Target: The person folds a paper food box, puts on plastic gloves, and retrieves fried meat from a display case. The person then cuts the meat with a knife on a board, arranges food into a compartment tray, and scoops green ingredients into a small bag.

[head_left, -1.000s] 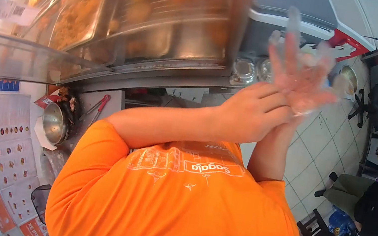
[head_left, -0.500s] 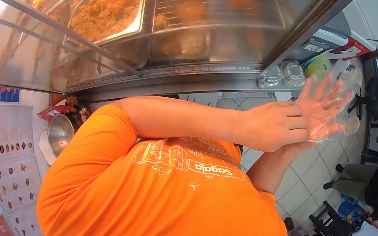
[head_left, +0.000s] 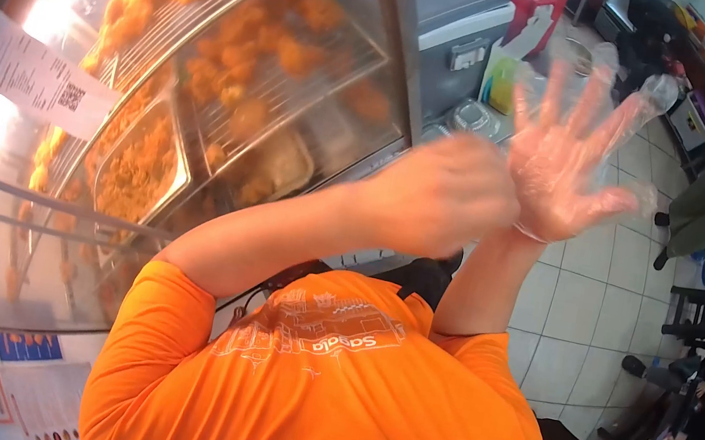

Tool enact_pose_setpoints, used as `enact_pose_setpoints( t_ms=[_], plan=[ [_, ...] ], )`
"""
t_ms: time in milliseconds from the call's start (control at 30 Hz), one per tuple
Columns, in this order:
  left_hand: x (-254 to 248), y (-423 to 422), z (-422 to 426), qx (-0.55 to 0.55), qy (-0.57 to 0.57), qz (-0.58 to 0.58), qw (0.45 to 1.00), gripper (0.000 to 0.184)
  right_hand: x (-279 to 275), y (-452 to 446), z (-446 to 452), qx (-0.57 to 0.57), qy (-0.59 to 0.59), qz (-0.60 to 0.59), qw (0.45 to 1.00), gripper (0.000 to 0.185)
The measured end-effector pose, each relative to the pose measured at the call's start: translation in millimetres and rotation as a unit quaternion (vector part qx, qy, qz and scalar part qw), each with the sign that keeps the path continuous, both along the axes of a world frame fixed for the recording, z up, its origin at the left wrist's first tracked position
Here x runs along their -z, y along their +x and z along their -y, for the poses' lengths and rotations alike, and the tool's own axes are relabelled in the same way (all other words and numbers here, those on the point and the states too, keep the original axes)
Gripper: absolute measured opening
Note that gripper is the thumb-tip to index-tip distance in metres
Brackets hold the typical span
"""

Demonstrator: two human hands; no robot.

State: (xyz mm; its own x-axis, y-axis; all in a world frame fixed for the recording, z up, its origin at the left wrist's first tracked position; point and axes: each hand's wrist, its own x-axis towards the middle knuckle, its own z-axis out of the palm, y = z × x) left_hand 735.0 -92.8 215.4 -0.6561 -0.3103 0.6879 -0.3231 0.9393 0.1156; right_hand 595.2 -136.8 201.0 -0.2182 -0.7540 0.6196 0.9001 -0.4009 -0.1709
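Right hand [head_left: 560, 167] splays wide, empty, in a crinkled clear plastic glove [head_left: 656, 91]; left hand [head_left: 451, 195] curls, hold unclear.

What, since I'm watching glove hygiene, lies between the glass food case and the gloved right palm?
The head view shows the blurred bare left hand and, beyond it, a clear plastic container.

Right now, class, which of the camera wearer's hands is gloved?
The right hand, its spread fingers inside a clear plastic glove; the left hand is bare.
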Motion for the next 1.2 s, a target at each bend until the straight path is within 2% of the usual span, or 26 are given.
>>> enact_pose_setpoints(
  t_ms=[33, 67, 100, 133, 167, 200, 233, 267, 300, 333, 400, 467, 567, 633, 733, 800, 833, 867, 933, 1000, 1033, 1067, 1100, 1133, 1167, 1200],
  plan=[
    [-4.8, 13.6, 7.9, -0.023, -0.046, -0.020, 0.998, 0.023, 6.6, 1.1, 2.1, -0.068, -0.016, 0.055, 0.996, 0.097],
    [-12.7, 29.5, 12.5, -0.110, -0.058, -0.007, 0.992, 0.029, 10.9, 1.7, 5.1, -0.136, -0.035, 0.108, 0.984, 0.092],
    [-18.6, 48.9, 16.3, -0.214, -0.108, 0.037, 0.970, 0.038, 11.2, 1.8, 4.9, -0.076, -0.007, 0.033, 0.996, 0.086],
    [-21.6, 64.5, 11.4, -0.347, -0.100, 0.094, 0.928, 0.050, 22.2, -2.1, 10.2, -0.073, -0.015, 0.033, 0.997, 0.086],
    [-17.1, 82.3, 10.6, -0.473, -0.075, 0.159, 0.863, 0.059, 42.1, -7.7, 18.6, -0.067, -0.006, -0.049, 0.997, 0.078],
    [-5.7, 102.5, 10.0, -0.475, -0.079, 0.157, 0.862, 0.059, 56.5, -6.8, 27.2, -0.062, 0.005, -0.130, 0.990, 0.071],
    [8.6, 124.0, 9.1, -0.523, -0.115, 0.223, 0.815, 0.061, 63.2, 1.4, 34.8, -0.066, 0.001, -0.129, 0.989, 0.071],
    [17.0, 139.0, 5.6, -0.566, -0.144, 0.291, 0.758, 0.062, 71.5, 12.4, 39.5, -0.011, 0.020, -0.175, 0.984, 0.065],
    [16.3, 141.6, -1.7, -0.597, -0.121, 0.307, 0.731, 0.061, 82.2, 24.4, 39.8, 0.038, 0.044, -0.222, 0.973, 0.059],
    [15.4, 147.6, -8.5, -0.604, -0.103, 0.318, 0.724, 0.061, 96.2, 34.1, 41.6, 0.018, 0.056, -0.224, 0.973, 0.059],
    [14.5, 160.1, -22.1, -0.620, -0.159, 0.352, 0.683, 0.059, 119.6, 51.2, 44.0, 0.002, 0.105, -0.288, 0.952, 0.050],
    [15.5, 170.4, -43.7, -0.630, -0.133, 0.347, 0.682, 0.056, 121.2, 67.4, 35.2, -0.039, 0.101, -0.298, 0.948, 0.049],
    [17.0, 190.9, -79.3, -0.658, -0.100, 0.314, 0.677, 0.053, 97.6, 93.9, 23.0, 0.063, 0.075, -0.456, 0.885, 0.053],
    [22.3, 203.3, -108.2, -0.682, -0.088, 0.303, 0.660, 0.054, 97.5, 119.1, 26.7, 0.134, -0.053, -0.464, 0.874, 0.053],
    [21.0, 197.2, -141.0, -0.712, -0.069, 0.257, 0.649, 0.054, 71.8, 146.3, 7.2, 0.033, -0.104, -0.449, 0.887, 0.049],
    [11.5, 197.6, -160.6, -0.725, -0.065, 0.223, 0.649, 0.052, 64.4, 153.3, 9.5, -0.032, -0.213, -0.561, 0.800, 0.047],
    [6.3, 201.1, -172.4, -0.709, -0.078, 0.190, 0.675, 0.051, 66.3, 158.6, 13.7, 0.105, -0.217, -0.541, 0.806, 0.042],
    [2.7, 203.2, -181.0, -0.694, -0.090, 0.155, 0.697, 0.051, 65.2, 167.1, 21.1, 0.096, -0.222, -0.540, 0.806, 0.042],
    [-2.9, 208.2, -189.4, -0.721, -0.136, 0.122, 0.669, 0.053, 53.4, 190.9, 39.5, 0.237, -0.215, -0.589, 0.742, 0.037],
    [-8.6, 215.1, -197.2, -0.747, -0.183, 0.090, 0.633, 0.056, 35.8, 223.1, 52.5, 0.311, -0.254, -0.564, 0.721, 0.032],
    [-10.9, 219.8, -198.6, -0.759, -0.191, 0.048, 0.620, 0.063, 26.0, 239.0, 54.8, 0.276, -0.297, -0.642, 0.651, 0.033],
    [-13.1, 223.7, -200.6, -0.769, -0.201, 0.005, 0.607, 0.072, -3.1, 247.3, 49.6, 0.267, -0.309, -0.638, 0.653, 0.033],
    [-14.2, 224.8, -201.3, -0.793, -0.173, -0.025, 0.584, 0.087, -41.9, 254.0, 44.1, 0.147, -0.278, -0.762, 0.566, 0.036],
    [-14.4, 226.4, -200.4, -0.799, -0.172, -0.027, 0.575, 0.087, -62.5, 264.3, 34.7, 0.025, -0.236, -0.859, 0.453, 0.040],
    [-13.7, 228.1, -198.4, -0.801, -0.155, -0.069, 0.573, 0.091, -22.8, 301.6, 37.8, 0.153, -0.304, -0.802, 0.491, 0.029],
    [-12.7, 230.9, -197.9, -0.800, -0.137, -0.110, 0.573, 0.096, -20.4, 318.6, 34.3, 0.148, -0.308, -0.803, 0.488, 0.029]
  ],
)
